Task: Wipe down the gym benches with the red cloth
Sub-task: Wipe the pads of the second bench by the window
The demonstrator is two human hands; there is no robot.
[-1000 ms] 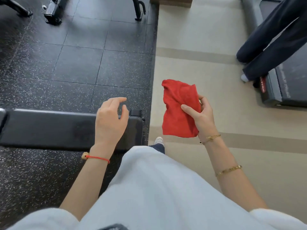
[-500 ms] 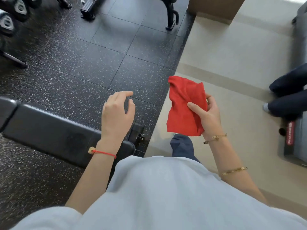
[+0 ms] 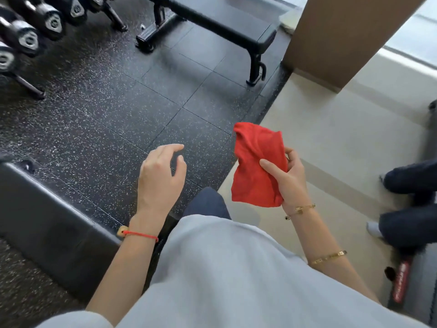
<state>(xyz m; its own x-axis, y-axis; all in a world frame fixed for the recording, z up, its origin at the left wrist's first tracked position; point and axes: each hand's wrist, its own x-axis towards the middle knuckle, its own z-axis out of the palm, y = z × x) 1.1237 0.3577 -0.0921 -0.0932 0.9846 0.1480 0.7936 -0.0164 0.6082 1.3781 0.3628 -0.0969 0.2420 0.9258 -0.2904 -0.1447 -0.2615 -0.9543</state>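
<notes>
My right hand (image 3: pixel 287 179) grips a crumpled red cloth (image 3: pixel 256 162), held up in the air over the seam between black and beige flooring. My left hand (image 3: pixel 160 178) hovers with curled, spread fingers and holds nothing. It hangs just past the end of a black padded bench (image 3: pixel 45 223) at the lower left. A second black flat bench (image 3: pixel 222 27) on metal legs stands farther off at the top centre. Neither hand touches a bench.
A rack of dumbbells (image 3: pixel 28 31) lines the top left. A brown pillar (image 3: pixel 340 36) rises at the top right. Another person's dark trouser legs (image 3: pixel 411 197) and a treadmill edge (image 3: pixel 411 282) are at the right. Speckled black rubber floor (image 3: pixel 113 110) lies between the benches.
My view has lifted and turned left, bringing the far bench and dumbbells into sight. The near bench has slid down-left in view. Both hands keep their poses, cloth still held.
</notes>
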